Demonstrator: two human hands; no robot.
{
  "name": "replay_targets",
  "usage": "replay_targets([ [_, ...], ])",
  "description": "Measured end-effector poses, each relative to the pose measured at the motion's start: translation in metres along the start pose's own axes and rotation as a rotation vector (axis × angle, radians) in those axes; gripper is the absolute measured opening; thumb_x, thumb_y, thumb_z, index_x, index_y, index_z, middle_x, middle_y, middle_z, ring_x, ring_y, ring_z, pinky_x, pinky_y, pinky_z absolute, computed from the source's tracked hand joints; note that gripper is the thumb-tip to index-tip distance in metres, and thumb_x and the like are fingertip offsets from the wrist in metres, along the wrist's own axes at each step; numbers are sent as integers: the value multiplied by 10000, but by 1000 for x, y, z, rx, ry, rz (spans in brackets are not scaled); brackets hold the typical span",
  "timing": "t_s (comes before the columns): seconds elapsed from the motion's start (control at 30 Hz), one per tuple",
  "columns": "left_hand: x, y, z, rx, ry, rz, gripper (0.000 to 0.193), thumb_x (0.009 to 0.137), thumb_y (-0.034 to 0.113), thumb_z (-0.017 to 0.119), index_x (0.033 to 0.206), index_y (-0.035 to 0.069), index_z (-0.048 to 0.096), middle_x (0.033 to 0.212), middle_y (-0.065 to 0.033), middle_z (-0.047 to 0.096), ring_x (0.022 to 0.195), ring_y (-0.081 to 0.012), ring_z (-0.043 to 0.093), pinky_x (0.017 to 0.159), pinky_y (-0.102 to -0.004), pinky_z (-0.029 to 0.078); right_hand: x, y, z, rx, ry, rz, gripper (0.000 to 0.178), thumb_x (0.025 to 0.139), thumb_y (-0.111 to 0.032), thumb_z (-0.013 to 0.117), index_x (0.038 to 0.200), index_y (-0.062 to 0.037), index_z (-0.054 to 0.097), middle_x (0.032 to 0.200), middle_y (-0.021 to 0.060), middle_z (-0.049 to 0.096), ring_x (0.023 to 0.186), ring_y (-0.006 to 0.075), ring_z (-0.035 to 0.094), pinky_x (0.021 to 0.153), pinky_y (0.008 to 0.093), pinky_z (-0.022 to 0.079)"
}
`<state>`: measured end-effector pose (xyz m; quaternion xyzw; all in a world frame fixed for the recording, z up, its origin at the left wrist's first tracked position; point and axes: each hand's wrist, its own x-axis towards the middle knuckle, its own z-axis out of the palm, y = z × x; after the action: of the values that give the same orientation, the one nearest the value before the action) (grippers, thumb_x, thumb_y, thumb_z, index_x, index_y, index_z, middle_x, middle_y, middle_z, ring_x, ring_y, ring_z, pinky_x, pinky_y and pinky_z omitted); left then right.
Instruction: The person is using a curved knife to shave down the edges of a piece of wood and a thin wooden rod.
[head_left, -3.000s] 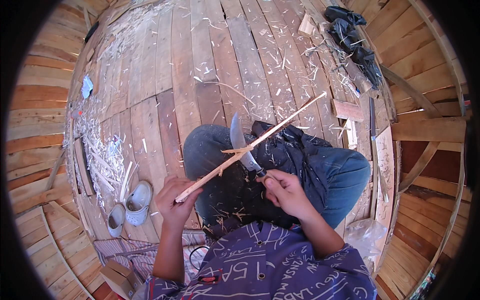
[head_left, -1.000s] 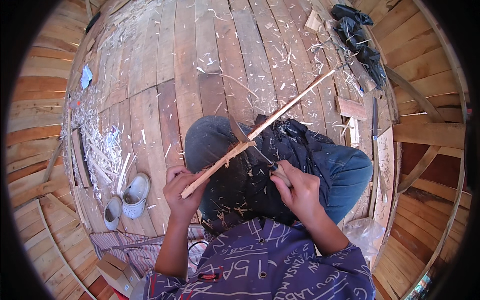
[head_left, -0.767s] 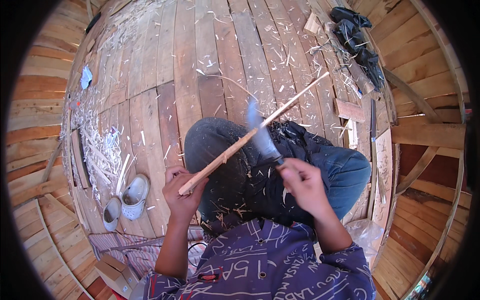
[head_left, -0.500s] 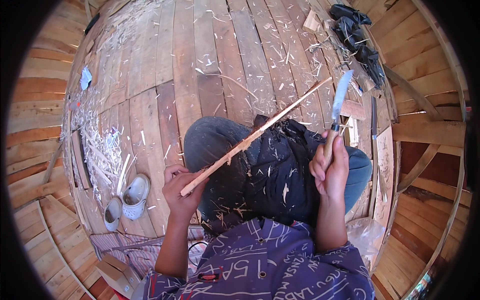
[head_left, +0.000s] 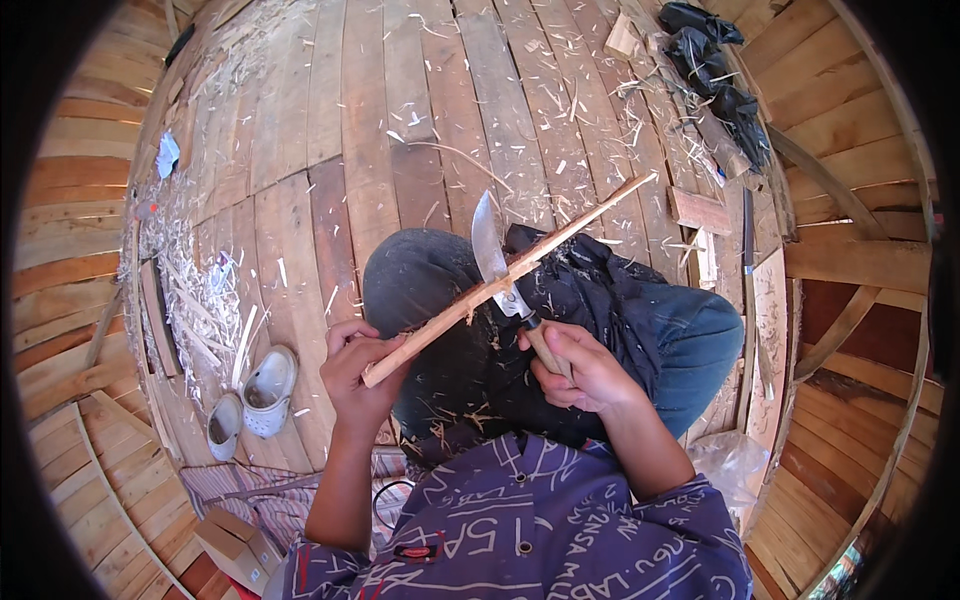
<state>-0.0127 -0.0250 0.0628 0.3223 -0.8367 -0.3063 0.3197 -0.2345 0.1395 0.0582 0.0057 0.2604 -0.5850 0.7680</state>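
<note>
My left hand (head_left: 360,372) is closed round the near end of a long, rough wooden stick (head_left: 440,322). The stick slants away to the right across my lap, its thin far end beyond my knees. A knife (head_left: 487,240) with a wooden handle is gripped in my right hand (head_left: 580,368). Its blade crosses the stick near the middle, with the tip pointing away from me; part of the blade is hidden by the stick. Loose splinters hang from the stick beside the blade. A dark cloth (head_left: 600,275) dotted with shavings covers my lap.
Shavings litter the plank floor (head_left: 300,230), heaped thickly at the left. A pair of pale clogs (head_left: 270,392) stands left of me, with a cardboard box (head_left: 235,548) nearer. Wood blocks (head_left: 700,212) and black plastic bags (head_left: 700,60) lie on the right. Plank walls (head_left: 850,270) flank both sides.
My right hand has brought the knife left and down from beside the stick's far end to its middle, where the blade now crosses it. The left hand and stick have barely moved.
</note>
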Motion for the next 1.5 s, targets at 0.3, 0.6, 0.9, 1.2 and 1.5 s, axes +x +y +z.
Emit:
replay_targets([
  [0.3,-8,-3,5,-2,1,-55,227,597,38,817,805,70,731,689,-16,643,760,-185,464,678,-297,392,-21,0,27,-955,471,-419,178,913,-128,606,1036,-3,636,645,5,568,516,71,487,492,226,390],
  [0.6,-8,-6,0,-54,20,-160,203,595,85,844,745,69,708,684,-16,634,758,-194,483,666,-305,414,-43,-29,29,-1370,977,-878,154,895,-146,621,955,-4,618,659,55,591,536,138,554,505,275,443],
  [0.9,-8,-4,2,-14,19,-102,209,595,107,852,730,65,699,679,-22,634,771,-201,492,682,-313,419,-55,-50,20,-364,727,-1011,390,1010,-382,367,1078,-16,484,522,2,402,349,55,292,328,209,237],
  [1.2,-13,-4,5,-7,28,-107,219,578,62,849,745,63,706,688,-20,643,762,-199,497,657,-302,422,-10,6,24,-519,216,-206,291,979,-255,506,1047,21,568,595,-40,399,477,20,363,404,179,260],
  [1.5,-7,-4,4,-42,16,-103,215,586,64,847,751,67,709,671,-11,627,760,-191,483,661,-301,418,-12,13,21,-896,411,-450,205,922,-167,599,1049,-7,608,653,24,565,455,98,479,408,236,374],
])
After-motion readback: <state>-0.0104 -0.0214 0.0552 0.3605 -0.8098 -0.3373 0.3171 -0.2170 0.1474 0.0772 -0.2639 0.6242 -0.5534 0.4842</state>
